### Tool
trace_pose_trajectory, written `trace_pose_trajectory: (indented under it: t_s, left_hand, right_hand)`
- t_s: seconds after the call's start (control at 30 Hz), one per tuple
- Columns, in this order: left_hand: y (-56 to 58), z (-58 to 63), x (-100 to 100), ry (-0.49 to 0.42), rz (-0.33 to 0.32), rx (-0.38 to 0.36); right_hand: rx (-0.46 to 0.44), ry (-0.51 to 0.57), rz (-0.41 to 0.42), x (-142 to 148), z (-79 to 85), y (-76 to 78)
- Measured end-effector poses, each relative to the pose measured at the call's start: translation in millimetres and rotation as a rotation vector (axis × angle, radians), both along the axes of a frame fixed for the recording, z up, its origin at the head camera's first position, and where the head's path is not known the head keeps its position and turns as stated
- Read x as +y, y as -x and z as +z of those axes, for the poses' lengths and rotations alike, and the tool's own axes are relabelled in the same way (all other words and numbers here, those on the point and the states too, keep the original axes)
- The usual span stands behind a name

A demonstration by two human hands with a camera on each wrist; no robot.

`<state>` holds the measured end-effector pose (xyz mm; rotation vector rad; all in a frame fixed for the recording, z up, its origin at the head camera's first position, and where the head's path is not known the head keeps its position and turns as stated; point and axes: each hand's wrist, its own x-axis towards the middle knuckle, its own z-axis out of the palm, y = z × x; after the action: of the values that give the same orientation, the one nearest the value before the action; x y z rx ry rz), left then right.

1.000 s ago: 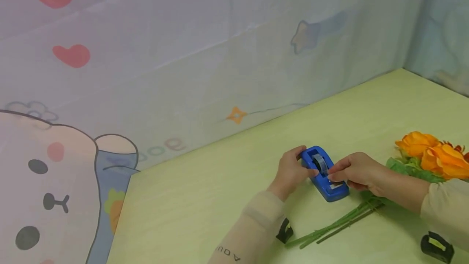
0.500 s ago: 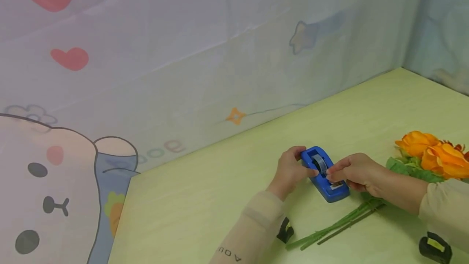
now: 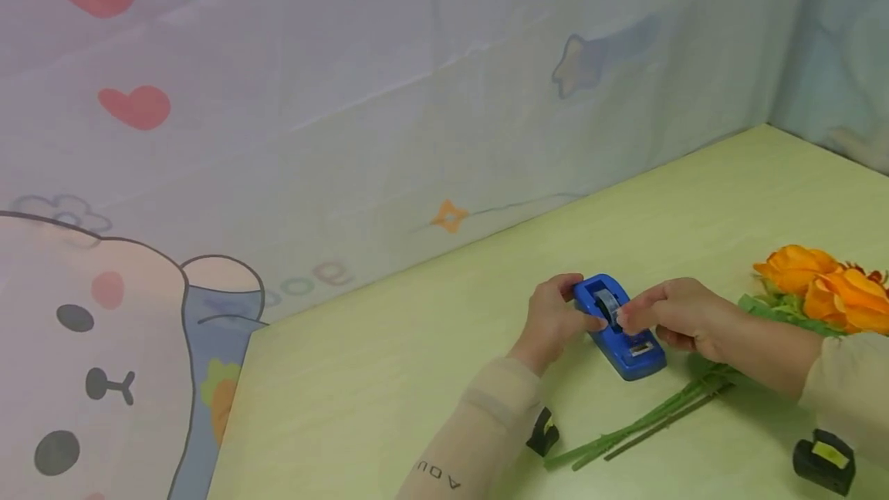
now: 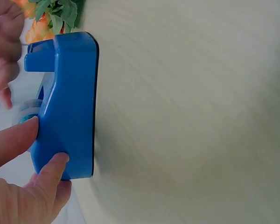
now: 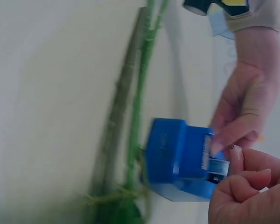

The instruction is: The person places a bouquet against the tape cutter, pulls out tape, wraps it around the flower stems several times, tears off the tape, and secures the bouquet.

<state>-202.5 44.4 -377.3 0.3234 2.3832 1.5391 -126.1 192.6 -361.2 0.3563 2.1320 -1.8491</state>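
Observation:
A blue tape dispenser (image 3: 628, 359) stands on the table, a roll of clear tape (image 3: 607, 304) seated in its far end. My left hand (image 3: 552, 324) grips that end, with the thumb near the roll and the fingers along the side, as the left wrist view shows closely. Just above the dispenser, my right hand (image 3: 684, 319) pinches the tape's free end between thumb and index finger. In the right wrist view a clear bit of tape (image 5: 236, 150) shows at those fingertips, beside the roll. The right hand partly covers the dispenser in the head view.
Orange flowers (image 3: 843, 292) with green leaves lie to the right, partly behind the right forearm. Their green stems (image 3: 642, 427) run toward the near left, below the dispenser. A black device (image 3: 824, 461) sits under the right sleeve. A printed cloth wall (image 3: 389, 122) borders the table's back.
My right fingertips have risen slightly, toward the roll, and more of the dispenser's near end and label shows. The left hand keeps its grip, and the dispenser stays in place.

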Motion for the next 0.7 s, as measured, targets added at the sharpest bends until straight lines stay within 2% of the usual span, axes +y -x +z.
trace_pose_trajectory:
  t_s: [0.2,0.33,0.53,0.7]
  left_hand:
    - [-1.6,2.1,2,-0.023,0.028,-0.004]
    - [-2.7,1.6,2,-0.014,0.030,-0.001]
    - [-3.7,-0.1,2,-0.049,0.034,0.000]
    - [-4.6,-0.6,2,-0.053,0.032,-0.004]
  right_hand:
    - [-0.029,0.049,0.012,-2,1.9,-3.5]
    - [-0.046,0.063,0.005,-1,-2.2,-12.6]
    - [-0.051,0.047,-0.001,4,-1.2,-24.7]
    - [-0.061,0.070,0.048,9,-2.9,-38.9]
